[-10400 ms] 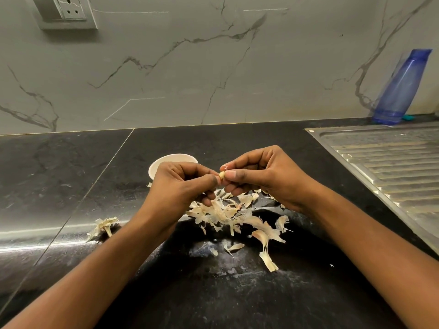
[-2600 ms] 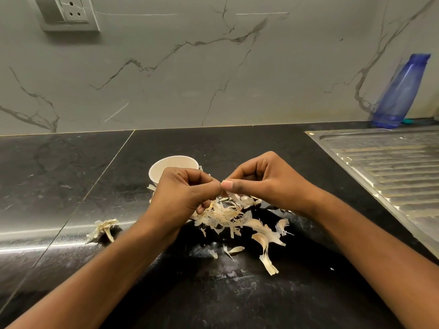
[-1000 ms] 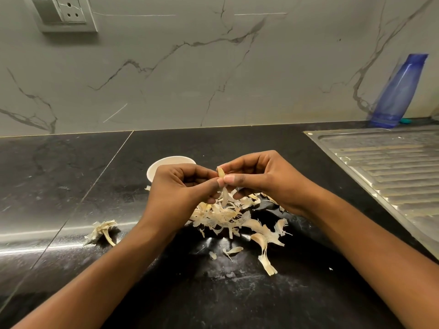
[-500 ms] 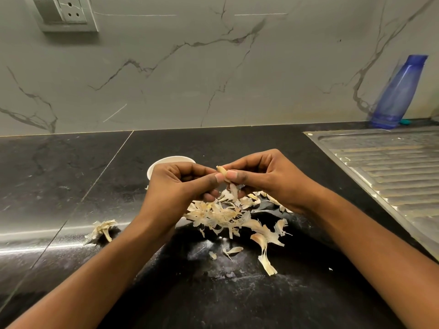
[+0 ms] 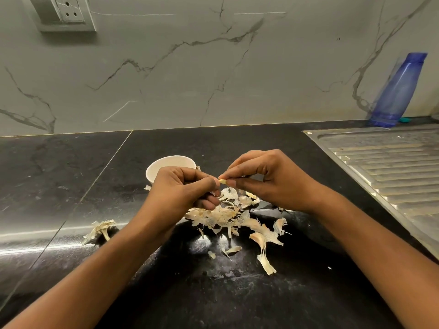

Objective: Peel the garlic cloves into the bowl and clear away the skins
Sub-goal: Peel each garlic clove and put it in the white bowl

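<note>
1. Both hands meet over the countertop (image 5: pixel 237 293): the left hand (image 5: pixel 180 193) and right hand (image 5: pixel 268 179) each pinch one garlic clove (image 5: pixel 222 181) at their fingertips, peeling under way.
2. A heap of skins (image 5: pixel 228 216) lies below, more skins (image 5: pixel 101 230) well apart to the left; none cleared yet.
3. The bowl (image 5: pixel 169 163) sits just behind the left hand, its contents hidden.

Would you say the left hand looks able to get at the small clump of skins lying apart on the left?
Probably yes: the clump lies on bare counter near the left hand's wrist, nothing in between. That hand is busy pinching a garlic clove with the right hand, though.
</note>
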The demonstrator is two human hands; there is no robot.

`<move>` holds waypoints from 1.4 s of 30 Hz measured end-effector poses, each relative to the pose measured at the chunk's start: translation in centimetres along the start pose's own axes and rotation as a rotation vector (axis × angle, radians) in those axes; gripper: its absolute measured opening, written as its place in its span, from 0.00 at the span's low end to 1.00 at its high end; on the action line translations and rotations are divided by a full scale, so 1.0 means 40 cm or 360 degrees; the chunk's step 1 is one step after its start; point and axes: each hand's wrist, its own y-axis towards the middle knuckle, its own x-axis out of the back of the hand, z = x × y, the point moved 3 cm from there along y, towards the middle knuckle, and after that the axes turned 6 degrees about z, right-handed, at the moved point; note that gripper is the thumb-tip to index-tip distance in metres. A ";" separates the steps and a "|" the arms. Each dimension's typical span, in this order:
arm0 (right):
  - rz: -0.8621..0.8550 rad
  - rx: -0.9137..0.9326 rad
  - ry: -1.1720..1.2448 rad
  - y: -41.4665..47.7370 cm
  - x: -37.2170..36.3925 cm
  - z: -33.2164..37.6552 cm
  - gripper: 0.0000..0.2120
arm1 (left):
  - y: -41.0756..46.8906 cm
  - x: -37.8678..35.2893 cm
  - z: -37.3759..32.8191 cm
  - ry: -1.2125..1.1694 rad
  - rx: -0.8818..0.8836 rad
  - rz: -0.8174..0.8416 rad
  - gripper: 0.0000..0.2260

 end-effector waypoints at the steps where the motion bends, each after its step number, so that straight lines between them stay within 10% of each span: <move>1: 0.0006 0.0008 -0.0014 0.001 -0.001 0.001 0.10 | 0.001 0.000 0.001 -0.0012 0.0008 0.0010 0.04; 42: -0.0370 -0.0435 0.1199 0.001 0.006 0.001 0.11 | 0.005 0.014 0.001 -0.0294 0.0005 -0.0112 0.06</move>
